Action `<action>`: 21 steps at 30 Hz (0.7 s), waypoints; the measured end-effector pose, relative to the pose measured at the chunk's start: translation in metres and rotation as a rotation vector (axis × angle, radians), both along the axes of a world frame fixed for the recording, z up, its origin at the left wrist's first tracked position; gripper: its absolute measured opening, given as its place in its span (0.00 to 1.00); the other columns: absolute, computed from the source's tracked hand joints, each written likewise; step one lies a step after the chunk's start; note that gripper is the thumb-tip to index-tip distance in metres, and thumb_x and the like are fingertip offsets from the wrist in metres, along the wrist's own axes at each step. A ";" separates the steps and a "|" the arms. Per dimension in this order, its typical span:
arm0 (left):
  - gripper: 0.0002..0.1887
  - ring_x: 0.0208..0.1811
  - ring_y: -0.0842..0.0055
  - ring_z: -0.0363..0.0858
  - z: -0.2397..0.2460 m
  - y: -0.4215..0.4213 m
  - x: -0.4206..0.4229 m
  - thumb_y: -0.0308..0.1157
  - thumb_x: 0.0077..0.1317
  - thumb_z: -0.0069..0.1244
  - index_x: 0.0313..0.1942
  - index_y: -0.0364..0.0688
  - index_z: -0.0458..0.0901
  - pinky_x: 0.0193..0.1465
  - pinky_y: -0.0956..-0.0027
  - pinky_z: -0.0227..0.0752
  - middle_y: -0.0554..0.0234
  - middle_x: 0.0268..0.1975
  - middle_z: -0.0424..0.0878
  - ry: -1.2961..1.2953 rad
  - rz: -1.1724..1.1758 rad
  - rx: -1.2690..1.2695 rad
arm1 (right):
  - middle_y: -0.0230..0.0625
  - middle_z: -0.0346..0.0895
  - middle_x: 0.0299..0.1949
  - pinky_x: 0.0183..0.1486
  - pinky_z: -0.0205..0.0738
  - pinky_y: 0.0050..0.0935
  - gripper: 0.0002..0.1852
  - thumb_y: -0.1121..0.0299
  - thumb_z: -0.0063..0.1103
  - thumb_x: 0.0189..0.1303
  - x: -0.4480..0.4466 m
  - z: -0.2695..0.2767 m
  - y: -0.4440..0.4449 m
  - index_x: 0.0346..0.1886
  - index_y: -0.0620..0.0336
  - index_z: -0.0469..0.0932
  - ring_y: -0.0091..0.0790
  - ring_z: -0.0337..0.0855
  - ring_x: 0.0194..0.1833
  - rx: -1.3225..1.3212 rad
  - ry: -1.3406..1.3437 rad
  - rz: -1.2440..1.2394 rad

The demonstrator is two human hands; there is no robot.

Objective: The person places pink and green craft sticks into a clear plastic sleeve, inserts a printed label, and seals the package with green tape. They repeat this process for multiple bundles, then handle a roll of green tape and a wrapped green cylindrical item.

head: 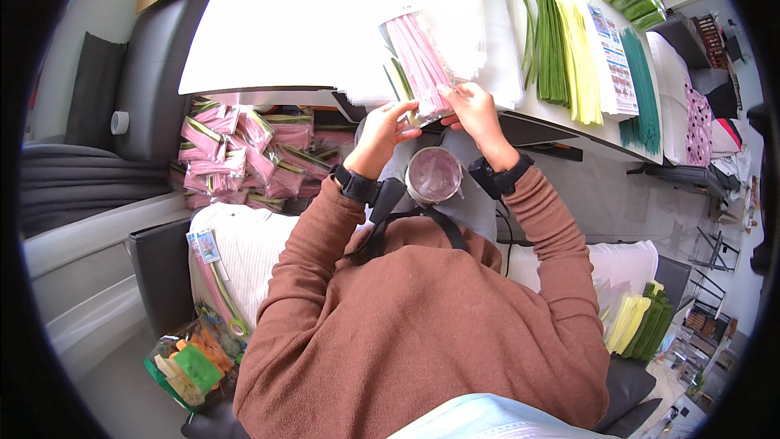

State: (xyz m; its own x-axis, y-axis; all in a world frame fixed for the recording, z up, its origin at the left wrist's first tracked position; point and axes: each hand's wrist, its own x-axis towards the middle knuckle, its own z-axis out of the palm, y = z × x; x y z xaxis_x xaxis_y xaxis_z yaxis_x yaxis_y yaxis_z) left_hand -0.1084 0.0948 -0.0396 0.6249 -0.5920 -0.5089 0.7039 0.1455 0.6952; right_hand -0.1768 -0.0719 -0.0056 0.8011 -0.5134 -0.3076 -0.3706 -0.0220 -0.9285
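A clear plastic packet of pink and green pipe cleaners [416, 58] lies over the near edge of the white table [262, 30]. My left hand [382, 135] pinches the lower left corner of the packet between thumb and fingers. At its lower right side, my right hand [476, 111] grips the plastic with thumb and fingertips. The packet's far end, with a printed card, is washed out by glare. Below my hands, a round tub [434, 175] with crumpled clear film inside sits between my legs.
Green pipe cleaners [551, 49], yellow pipe cleaners [580, 64], printed sheets [614, 61] and teal stems [641, 91] lie along the table's right side. Many filled packets [244, 152] are heaped low on the left. A sample bundle with tape [216, 283] rests on the seat.
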 end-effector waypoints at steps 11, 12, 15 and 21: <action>0.17 0.41 0.81 0.78 0.004 0.001 0.000 0.39 0.63 0.53 0.47 0.37 0.79 0.40 0.71 0.78 0.66 0.42 0.80 -0.014 -0.038 -0.025 | 0.35 0.81 0.32 0.29 0.78 0.23 0.19 0.56 0.49 0.68 0.007 -0.028 -0.003 0.42 0.65 0.80 0.24 0.81 0.29 0.193 -0.069 -0.009; 0.17 0.41 0.82 0.78 0.002 0.001 0.000 0.39 0.63 0.53 0.47 0.37 0.79 0.40 0.71 0.78 0.66 0.43 0.80 -0.006 -0.040 -0.021 | 0.34 0.81 0.32 0.29 0.78 0.23 0.19 0.56 0.49 0.67 0.006 -0.028 -0.003 0.41 0.65 0.80 0.24 0.81 0.29 0.221 -0.056 -0.020; 0.16 0.41 0.82 0.79 -0.001 0.000 0.001 0.39 0.63 0.54 0.47 0.38 0.80 0.42 0.72 0.78 0.66 0.43 0.81 -0.005 -0.044 -0.013 | 0.32 0.81 0.32 0.29 0.77 0.22 0.19 0.55 0.53 0.66 0.007 -0.022 -0.003 0.40 0.64 0.80 0.22 0.80 0.29 0.260 -0.023 0.013; 0.12 0.24 0.90 0.67 -0.018 0.001 0.000 0.40 0.67 0.51 0.31 0.42 0.81 0.27 0.79 0.62 0.77 0.26 0.75 -0.192 0.051 0.031 | 0.29 0.80 0.33 0.29 0.75 0.18 0.17 0.56 0.59 0.62 0.007 -0.017 -0.007 0.41 0.62 0.79 0.19 0.78 0.30 0.358 0.016 0.151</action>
